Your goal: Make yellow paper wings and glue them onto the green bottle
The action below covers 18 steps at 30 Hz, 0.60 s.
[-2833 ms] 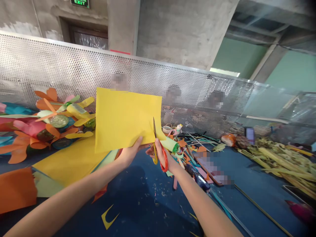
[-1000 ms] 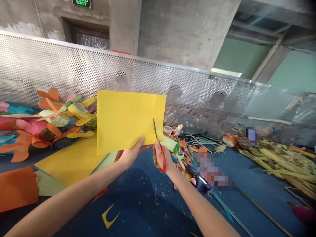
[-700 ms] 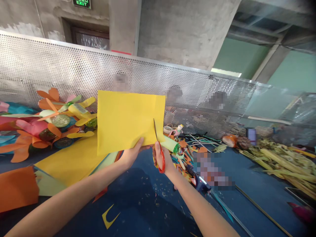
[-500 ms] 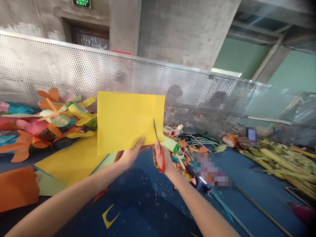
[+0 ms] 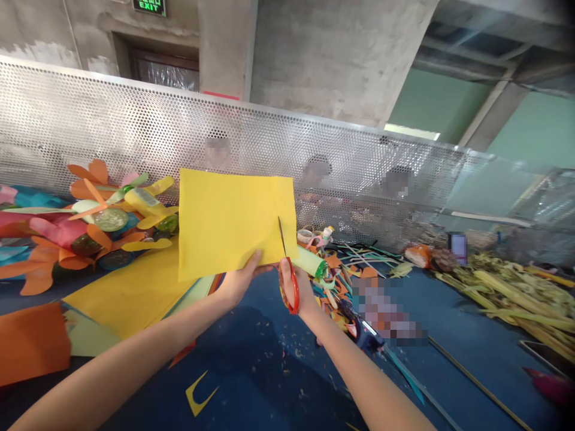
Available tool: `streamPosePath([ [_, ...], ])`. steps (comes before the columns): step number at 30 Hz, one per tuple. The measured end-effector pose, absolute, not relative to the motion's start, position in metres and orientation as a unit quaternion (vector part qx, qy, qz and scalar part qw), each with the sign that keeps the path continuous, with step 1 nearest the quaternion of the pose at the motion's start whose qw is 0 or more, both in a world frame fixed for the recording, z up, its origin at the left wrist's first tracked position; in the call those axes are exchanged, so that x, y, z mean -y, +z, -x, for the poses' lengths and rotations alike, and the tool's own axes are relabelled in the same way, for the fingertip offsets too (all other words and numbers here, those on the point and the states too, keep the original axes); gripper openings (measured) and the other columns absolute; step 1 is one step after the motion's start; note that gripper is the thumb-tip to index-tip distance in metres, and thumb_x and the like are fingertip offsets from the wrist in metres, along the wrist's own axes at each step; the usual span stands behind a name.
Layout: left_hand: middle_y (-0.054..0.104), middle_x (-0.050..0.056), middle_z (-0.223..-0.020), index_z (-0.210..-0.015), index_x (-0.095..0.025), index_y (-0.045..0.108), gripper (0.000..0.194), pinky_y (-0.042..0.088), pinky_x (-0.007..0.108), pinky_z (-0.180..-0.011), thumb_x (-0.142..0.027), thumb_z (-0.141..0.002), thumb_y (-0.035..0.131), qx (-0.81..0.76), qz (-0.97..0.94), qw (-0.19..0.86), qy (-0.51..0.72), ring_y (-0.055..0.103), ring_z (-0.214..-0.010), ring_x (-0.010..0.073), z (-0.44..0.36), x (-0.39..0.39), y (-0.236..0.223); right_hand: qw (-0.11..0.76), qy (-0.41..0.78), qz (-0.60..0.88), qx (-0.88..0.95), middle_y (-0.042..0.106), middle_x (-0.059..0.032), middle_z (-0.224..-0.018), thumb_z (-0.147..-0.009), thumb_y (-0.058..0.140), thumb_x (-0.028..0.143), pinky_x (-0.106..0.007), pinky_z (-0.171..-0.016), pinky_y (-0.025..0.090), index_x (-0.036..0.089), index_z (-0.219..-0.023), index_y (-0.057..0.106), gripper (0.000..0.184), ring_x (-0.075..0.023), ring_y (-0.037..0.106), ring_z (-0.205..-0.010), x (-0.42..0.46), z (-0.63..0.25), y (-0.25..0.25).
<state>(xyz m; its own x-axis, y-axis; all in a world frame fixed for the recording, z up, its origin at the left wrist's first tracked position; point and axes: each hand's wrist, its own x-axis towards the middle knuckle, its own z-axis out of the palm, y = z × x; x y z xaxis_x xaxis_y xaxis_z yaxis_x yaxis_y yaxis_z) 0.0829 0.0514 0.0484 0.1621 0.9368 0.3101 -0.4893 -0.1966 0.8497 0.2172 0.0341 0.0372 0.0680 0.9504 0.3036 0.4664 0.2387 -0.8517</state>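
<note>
Since the yellow sheet [image 5: 229,221] looks light, bendy and easily creased, its lower edge seems a sensible hold: left hand [image 5: 240,278] pinches it there, above the blue surface [image 5: 242,359]; right hand [image 5: 305,290] grips scissors [image 5: 291,268].

We've both arms bare & stretched fwd. Our L forearm [image 5: 148,341] slants up from bottom L, our R forearm [image 5: 363,365] up from bottom R. Hands sit close tog. mid-view, just apart. Our L hand [image 5: 237,280] pinches, thumb [image 5: 253,262] up, fingers mostly hidden. Our R hand [image 5: 303,290], a bit lower, grips w/ fingers curled, partly hidden.
</note>
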Motion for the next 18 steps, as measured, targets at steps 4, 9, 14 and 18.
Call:
streamPosePath([
  [4,0.059,0.007,-0.117,-0.106,-0.021,0.056,0.031,0.05,0.04,-0.082,-0.033,-0.077,0.059,-0.239,-0.477,0.591,0.605,0.061,-0.094,0.0239,-0.083,-0.054,0.046,0.472,0.245,0.562,0.634,0.036,0.0038,-0.037,-0.08,0.028,0.065,-0.022,-0.029,0.034,0.022,-0.051,0.036,0.053,-0.0115,0.042,-0.028,-0.033,-0.216,0.04],
  [9,0.066,0.007,-0.103,-0.1,-0.019,0.062,0.035,0.046,0.037,-0.088,-0.045,-0.084,0.045,-0.219,-0.576,0.608,0.501,0.062,-0.092,0.0225,-0.074,-0.064,0.041,0.458,0.288,0.567,0.621,0.036,0.0046,-0.035,-0.08,0.027,0.066,-0.022,-0.03,0.034,0.022,-0.05,0.036,0.054,-0.0106,0.039,-0.027,-0.036,-0.224,0.04],
  [14,0.071,0.008,-0.073,-0.089,-0.019,0.069,0.031,0.053,0.032,-0.059,-0.044,-0.071,0.063,-0.197,-0.726,0.617,0.231,0.067,-0.064,0.0224,-0.059,-0.069,0.033,0.44,0.313,0.566,0.622,0.033,0.0061,-0.034,-0.08,0.025,0.066,-0.021,-0.028,0.031,0.022,-0.048,0.035,0.055,-0.0088,0.035,-0.025,-0.044,-0.235,0.036],
  [18,0.071,0.003,-0.069,-0.074,-0.024,0.072,0.016,0.053,0.029,-0.054,-0.033,-0.061,0.072,-0.089,-0.844,0.522,0.089,0.067,-0.061,0.023,-0.052,-0.051,0.057,0.443,0.287,0.584,0.617,0.034,0.006,-0.031,-0.077,0.031,0.066,-0.022,-0.028,0.03,0.022,-0.046,0.036,0.054,-0.0088,0.033,-0.023,-0.047,-0.237,0.033],
])
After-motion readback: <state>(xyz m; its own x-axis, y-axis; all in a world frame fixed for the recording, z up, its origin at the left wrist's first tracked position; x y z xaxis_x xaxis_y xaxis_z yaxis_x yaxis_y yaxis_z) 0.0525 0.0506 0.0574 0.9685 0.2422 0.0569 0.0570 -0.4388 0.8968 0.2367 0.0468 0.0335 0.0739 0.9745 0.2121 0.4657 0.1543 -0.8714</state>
